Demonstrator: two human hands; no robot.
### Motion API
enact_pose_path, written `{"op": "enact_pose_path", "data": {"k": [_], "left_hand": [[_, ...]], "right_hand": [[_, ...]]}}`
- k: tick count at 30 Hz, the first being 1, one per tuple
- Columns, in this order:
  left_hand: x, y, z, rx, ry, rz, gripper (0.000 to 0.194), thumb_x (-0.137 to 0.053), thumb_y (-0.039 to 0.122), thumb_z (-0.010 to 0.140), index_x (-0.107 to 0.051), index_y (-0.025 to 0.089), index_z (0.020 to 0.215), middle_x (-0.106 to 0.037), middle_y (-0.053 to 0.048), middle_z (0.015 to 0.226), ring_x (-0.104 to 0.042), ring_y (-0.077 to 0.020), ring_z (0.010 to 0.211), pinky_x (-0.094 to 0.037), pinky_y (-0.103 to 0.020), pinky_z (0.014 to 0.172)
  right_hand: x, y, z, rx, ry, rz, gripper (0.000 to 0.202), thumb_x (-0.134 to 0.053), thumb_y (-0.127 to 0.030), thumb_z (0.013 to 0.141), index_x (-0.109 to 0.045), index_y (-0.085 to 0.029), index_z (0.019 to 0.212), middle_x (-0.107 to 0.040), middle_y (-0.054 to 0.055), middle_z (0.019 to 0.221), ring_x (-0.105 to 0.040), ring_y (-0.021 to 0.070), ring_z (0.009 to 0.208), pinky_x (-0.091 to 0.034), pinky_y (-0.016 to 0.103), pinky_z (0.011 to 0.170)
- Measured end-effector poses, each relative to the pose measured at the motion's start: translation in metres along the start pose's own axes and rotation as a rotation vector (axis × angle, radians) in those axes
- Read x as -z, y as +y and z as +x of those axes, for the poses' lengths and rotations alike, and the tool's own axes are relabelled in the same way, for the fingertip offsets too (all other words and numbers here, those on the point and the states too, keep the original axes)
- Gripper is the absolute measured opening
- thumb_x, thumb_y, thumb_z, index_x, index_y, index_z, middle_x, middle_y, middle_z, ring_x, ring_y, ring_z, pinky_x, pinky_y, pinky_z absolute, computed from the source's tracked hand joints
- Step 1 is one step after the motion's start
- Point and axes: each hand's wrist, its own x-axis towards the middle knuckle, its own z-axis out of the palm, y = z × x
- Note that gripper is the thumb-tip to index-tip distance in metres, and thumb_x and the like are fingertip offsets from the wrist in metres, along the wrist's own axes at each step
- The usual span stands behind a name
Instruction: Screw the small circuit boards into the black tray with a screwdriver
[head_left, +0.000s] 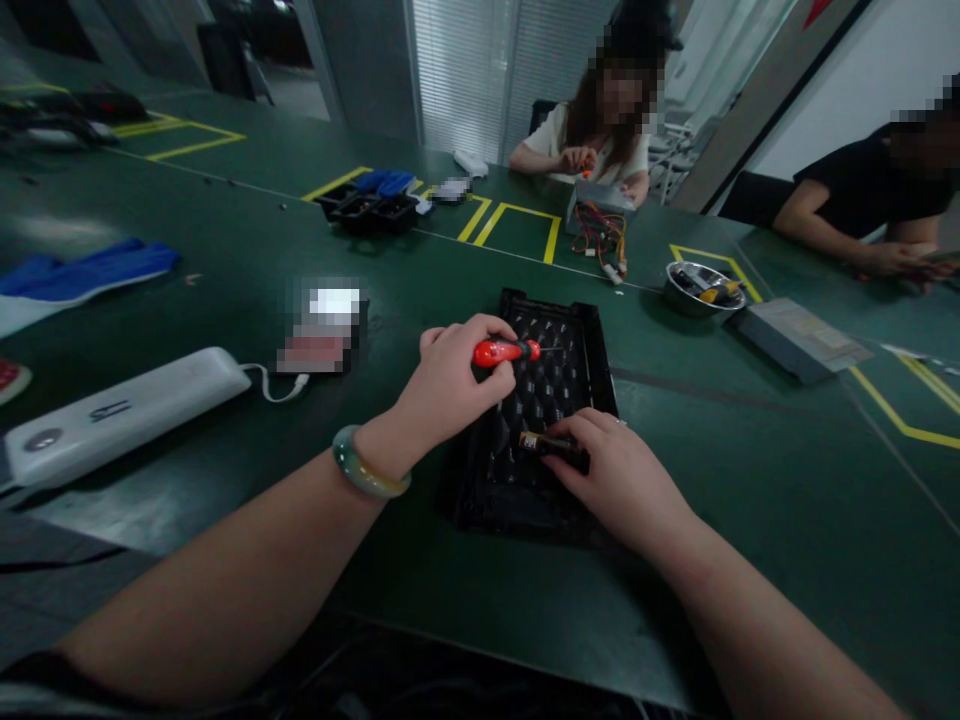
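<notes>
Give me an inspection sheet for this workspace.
Surface: dark green tabletop, yellow tape lines.
Job's things: red-handled screwdriver, small dark part with gold-coloured end, rectangular black tray.
Clutter: long white plastic device, blue and white glove, round metal bowl.
Hands: left hand grips screwdriver; right hand pinches small dark part.
Cables: short white cable by device; multicoloured wires at grey metal box.
Surroundings: person in white top, person in black top.

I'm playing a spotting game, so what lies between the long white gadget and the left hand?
In the head view, a phone lies between the gadget and left hand, a short white cord running from gadget to phone.
</notes>
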Motion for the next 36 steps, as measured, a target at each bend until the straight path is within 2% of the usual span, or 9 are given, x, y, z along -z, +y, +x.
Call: {"op": "enact_pose_path", "data": {"k": [3, 6, 9, 11, 13, 15, 22, 31, 36], "left_hand": [[0.002, -0.006, 0.002, 0.087, 0.179, -0.178, 0.019, -0.058, 0.029, 0.090, -0.060, 0.024, 0.108, -0.067, 0.000, 0.102, -0.062, -0.0177, 0.089, -0.045, -0.035, 0.089], [-0.001, -0.015, 0.005, 0.144, 0.280, -0.302, 0.021, -0.058, 0.032, 0.092, -0.059, 0.023, 0.111, -0.065, 0.000, 0.100, -0.062, -0.0157, 0.085, -0.049, -0.030, 0.082], [-0.007, -0.022, 0.005, 0.165, 0.295, -0.349, 0.020, -0.058, 0.031, 0.092, -0.060, 0.024, 0.111, -0.065, 0.000, 0.099, -0.062, -0.0151, 0.084, -0.050, -0.030, 0.081], [-0.011, -0.023, 0.005, 0.161, 0.272, -0.346, 0.020, -0.060, 0.032, 0.092, -0.061, 0.023, 0.110, -0.065, 0.001, 0.096, -0.061, -0.0146, 0.082, -0.050, -0.029, 0.080], [-0.013, -0.022, 0.004, 0.144, 0.240, -0.332, 0.021, -0.061, 0.033, 0.092, -0.061, 0.023, 0.110, -0.066, 0.001, 0.097, -0.061, -0.0143, 0.082, -0.049, -0.029, 0.081], [-0.014, -0.020, 0.003, 0.120, 0.206, -0.317, 0.021, -0.062, 0.033, 0.091, -0.062, 0.023, 0.110, -0.067, 0.000, 0.100, -0.062, -0.0147, 0.085, -0.049, -0.030, 0.085], [-0.018, -0.015, 0.002, 0.100, 0.134, -0.281, 0.017, -0.062, 0.029, 0.090, -0.062, 0.024, 0.106, -0.068, 0.001, 0.104, -0.063, -0.0167, 0.090, -0.049, -0.035, 0.090], [-0.018, -0.017, 0.003, 0.108, 0.131, -0.320, 0.019, -0.061, 0.029, 0.090, -0.062, 0.021, 0.107, -0.068, 0.000, 0.100, -0.062, -0.0145, 0.085, -0.049, -0.030, 0.084], [-0.016, -0.018, 0.002, 0.120, 0.114, -0.312, 0.021, -0.060, 0.031, 0.090, -0.061, 0.021, 0.109, -0.069, -0.001, 0.102, -0.063, -0.0158, 0.088, -0.049, -0.032, 0.087]], "right_hand": [[0.002, 0.001, 0.000, 0.025, 0.017, 0.007, 0.015, -0.070, -0.027, 0.089, -0.066, -0.021, 0.103, -0.064, 0.004, 0.103, -0.060, 0.0216, 0.095, -0.050, 0.040, 0.087], [0.005, -0.003, -0.003, 0.126, 0.031, 0.009, 0.017, -0.064, -0.033, 0.094, -0.068, -0.025, 0.108, -0.063, 0.003, 0.106, -0.057, 0.0205, 0.098, -0.046, 0.039, 0.090], [0.007, -0.012, -0.010, 0.357, -0.014, 0.021, 0.013, -0.060, -0.036, 0.097, -0.071, -0.034, 0.104, -0.063, -0.001, 0.106, -0.055, 0.0180, 0.096, -0.041, 0.036, 0.087], [0.006, -0.017, -0.013, 0.516, -0.059, 0.018, 0.014, -0.059, -0.031, 0.097, -0.072, -0.035, 0.102, -0.062, -0.001, 0.102, -0.054, 0.0169, 0.093, -0.040, 0.034, 0.084], [0.003, -0.020, -0.015, 0.602, -0.100, -0.001, 0.021, -0.057, -0.023, 0.098, -0.071, -0.035, 0.107, -0.060, 0.000, 0.101, -0.053, 0.0168, 0.092, -0.040, 0.033, 0.084], [0.002, -0.020, -0.014, 0.611, -0.145, -0.014, 0.027, -0.054, -0.019, 0.098, -0.071, -0.036, 0.111, -0.060, 0.000, 0.101, -0.053, 0.0171, 0.094, -0.041, 0.034, 0.088], [0.002, -0.022, -0.008, 0.542, -0.263, -0.030, 0.021, -0.051, -0.027, 0.101, -0.070, -0.034, 0.109, -0.061, -0.001, 0.097, -0.055, 0.0179, 0.093, -0.044, 0.039, 0.094], [0.005, -0.031, -0.008, 0.571, -0.284, -0.068, 0.014, -0.054, -0.020, 0.098, -0.067, -0.025, 0.099, -0.063, -0.001, 0.096, -0.057, 0.0180, 0.091, -0.045, 0.038, 0.093], [0.007, -0.032, -0.008, 0.487, -0.235, -0.058, 0.008, -0.057, -0.017, 0.096, -0.063, -0.022, 0.096, -0.064, -0.001, 0.096, -0.058, 0.0171, 0.091, -0.047, 0.035, 0.087]]}}
